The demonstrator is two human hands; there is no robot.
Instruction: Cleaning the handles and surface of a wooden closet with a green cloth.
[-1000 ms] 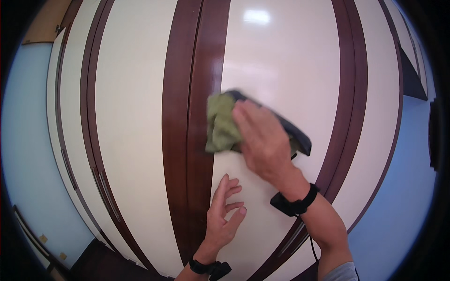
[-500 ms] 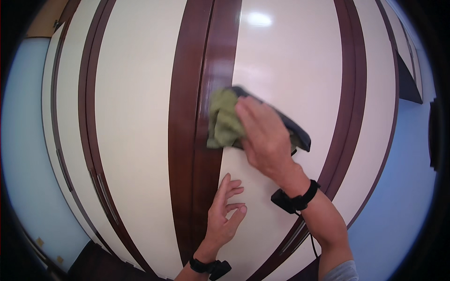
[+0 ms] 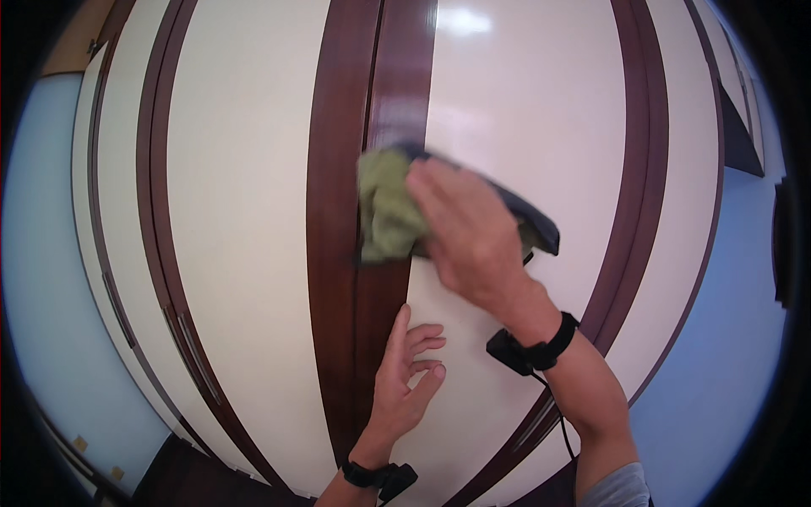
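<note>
Head view: two hands are present. The right hand point(image 3: 477, 237) is closed over one green cloth point(image 3: 387, 207), bunched and slightly blurred; a dark edge runs along its upper right side. Whether this is one folded piece or two cannot be told. The cloth lies across the right-hand dark brown strip of the central pair point(image 3: 336, 279) and the adjoining cream panel point(image 3: 524, 93). The left hand point(image 3: 405, 380) is half-open below it, thumb apart from the fingers; contact with the door front cannot be determined. Two black wrist devices point(image 3: 511, 351) are worn, one per wrist. Two slim metal handles point(image 3: 194, 355) stand side by side at left. One grey sleeve point(image 3: 615, 488) covers part of the right arm.
</note>
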